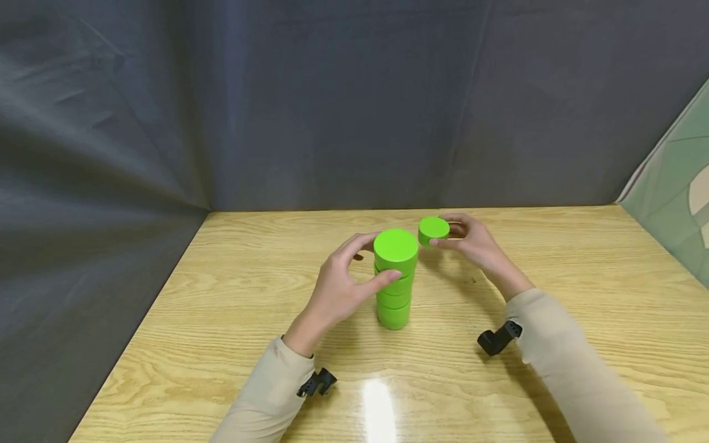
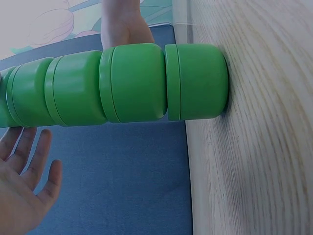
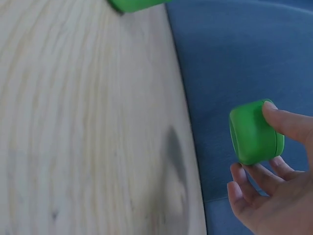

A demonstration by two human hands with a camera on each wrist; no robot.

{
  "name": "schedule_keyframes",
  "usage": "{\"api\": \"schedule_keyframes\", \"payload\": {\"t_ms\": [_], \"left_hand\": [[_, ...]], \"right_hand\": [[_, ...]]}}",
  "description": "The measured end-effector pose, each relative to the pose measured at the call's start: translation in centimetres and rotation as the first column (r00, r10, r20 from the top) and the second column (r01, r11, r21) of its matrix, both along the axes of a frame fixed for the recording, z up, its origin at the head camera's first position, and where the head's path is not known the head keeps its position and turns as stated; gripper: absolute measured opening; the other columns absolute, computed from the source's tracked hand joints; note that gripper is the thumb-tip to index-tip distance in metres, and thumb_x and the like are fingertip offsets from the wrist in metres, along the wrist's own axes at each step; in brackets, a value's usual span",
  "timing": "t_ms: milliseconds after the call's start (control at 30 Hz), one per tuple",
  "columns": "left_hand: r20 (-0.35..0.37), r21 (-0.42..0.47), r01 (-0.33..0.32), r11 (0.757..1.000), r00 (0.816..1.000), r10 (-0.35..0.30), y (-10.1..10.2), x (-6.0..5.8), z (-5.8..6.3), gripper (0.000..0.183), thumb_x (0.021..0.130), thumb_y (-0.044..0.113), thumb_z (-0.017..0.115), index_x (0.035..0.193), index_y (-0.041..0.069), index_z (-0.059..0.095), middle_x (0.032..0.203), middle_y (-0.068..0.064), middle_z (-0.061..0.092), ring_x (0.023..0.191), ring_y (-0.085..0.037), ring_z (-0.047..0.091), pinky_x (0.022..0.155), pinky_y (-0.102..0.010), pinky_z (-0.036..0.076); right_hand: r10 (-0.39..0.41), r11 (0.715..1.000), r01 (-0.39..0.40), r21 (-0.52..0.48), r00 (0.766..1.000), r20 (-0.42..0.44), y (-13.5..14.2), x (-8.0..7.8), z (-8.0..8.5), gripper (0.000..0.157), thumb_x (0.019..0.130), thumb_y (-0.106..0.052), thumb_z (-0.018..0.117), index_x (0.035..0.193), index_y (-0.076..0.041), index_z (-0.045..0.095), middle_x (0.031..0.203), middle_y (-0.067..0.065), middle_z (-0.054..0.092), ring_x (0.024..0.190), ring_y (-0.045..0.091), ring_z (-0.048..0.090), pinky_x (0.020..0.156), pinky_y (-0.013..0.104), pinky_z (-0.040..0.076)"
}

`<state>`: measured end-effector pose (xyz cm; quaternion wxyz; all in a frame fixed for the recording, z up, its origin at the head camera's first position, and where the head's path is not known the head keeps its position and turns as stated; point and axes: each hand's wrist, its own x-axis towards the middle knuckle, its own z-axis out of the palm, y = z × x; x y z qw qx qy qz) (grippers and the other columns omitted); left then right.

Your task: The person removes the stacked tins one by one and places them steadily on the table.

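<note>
Several squat green round containers, each with a lid-like seam, form an upright stack on the table. My left hand holds the stack near its top, thumb across the near side and fingers round the far left side. In the left wrist view, the fingers touch the upper part of the column, while its bottom container stands on the wood. To the right of the stack, my right hand pinches a single green container between thumb and fingers. It is held off the table, its recessed base showing in the right wrist view.
A light wooden table lies under both arms. Dark grey cloth hangs behind it and along the left side. A pale green patterned surface shows at the far right. Each sleeve carries a small black camera mount.
</note>
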<state>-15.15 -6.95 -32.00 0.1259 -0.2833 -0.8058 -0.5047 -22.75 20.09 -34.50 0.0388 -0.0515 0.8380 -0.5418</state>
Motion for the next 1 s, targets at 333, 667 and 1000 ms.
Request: {"api": "schedule_keyframes", "payload": {"t_ms": [333, 667, 1000], "left_hand": [[-0.006, 0.003, 0.006, 1.0, 1.0, -0.006, -0.1, -0.3, -0.2, 0.056, 0.085, 0.023, 0.081, 0.134, 0.012, 0.058, 0.118, 0.004, 0.064, 0.109, -0.01, 0.057, 0.092, -0.039, 0.046], [-0.007, 0.004, 0.007, 1.0, 1.0, -0.007, -0.1, -0.5, -0.4, 0.056, 0.085, 0.023, 0.081, 0.135, 0.013, 0.059, 0.117, 0.005, 0.064, 0.108, -0.009, 0.057, 0.092, -0.039, 0.046], [-0.001, -0.002, 0.009, 1.0, 1.0, -0.009, -0.2, -0.5, -0.5, 0.056, 0.085, 0.025, 0.08, 0.136, 0.014, 0.059, 0.119, 0.006, 0.063, 0.109, -0.008, 0.057, 0.092, -0.039, 0.046]], "right_hand": [[0.083, 0.996, -0.082, -0.022, 0.991, 0.109, 0.6, -1.2, -1.0, 0.07, 0.091, -0.013, 0.071, 0.146, 0.007, 0.033, 0.143, 0.03, 0.045, 0.131, 0.04, 0.045, 0.106, 0.049, 0.04], [0.144, 0.988, -0.151, 0.041, 0.979, 0.142, 1.7, -2.6, -2.2, 0.072, 0.09, -0.016, 0.074, 0.145, 0.007, 0.034, 0.143, 0.029, 0.045, 0.13, 0.038, 0.046, 0.107, 0.048, 0.037], [0.168, 0.984, -0.174, 0.039, 0.978, 0.125, 2.0, -2.9, -3.1, 0.072, 0.089, -0.013, 0.074, 0.144, 0.011, 0.034, 0.14, 0.031, 0.046, 0.131, 0.041, 0.044, 0.109, 0.05, 0.034]]}}
